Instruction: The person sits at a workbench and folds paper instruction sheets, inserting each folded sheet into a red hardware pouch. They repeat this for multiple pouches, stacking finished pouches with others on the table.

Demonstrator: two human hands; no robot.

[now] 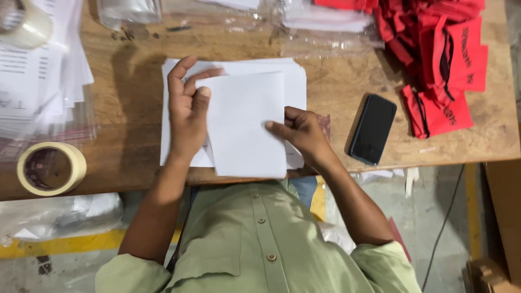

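Note:
A white sheet of paper [247,127] lies on top of a stack of white sheets [296,81] on the wooden table [130,103]. My left hand [186,116] pinches the sheet's upper left edge between thumb and fingers. On the sheet's right edge rests my right hand [301,133], index finger stretched flat on the paper. The sheet's lower edge reaches the table's near edge.
A black phone [373,129] lies right of the stack. Red fabric pieces [439,59] pile up at the far right. A roll of cream tape [50,168] sits near left, another roll [24,24] far left on printed sheets [32,81]. Clear plastic bags [320,30] lie behind.

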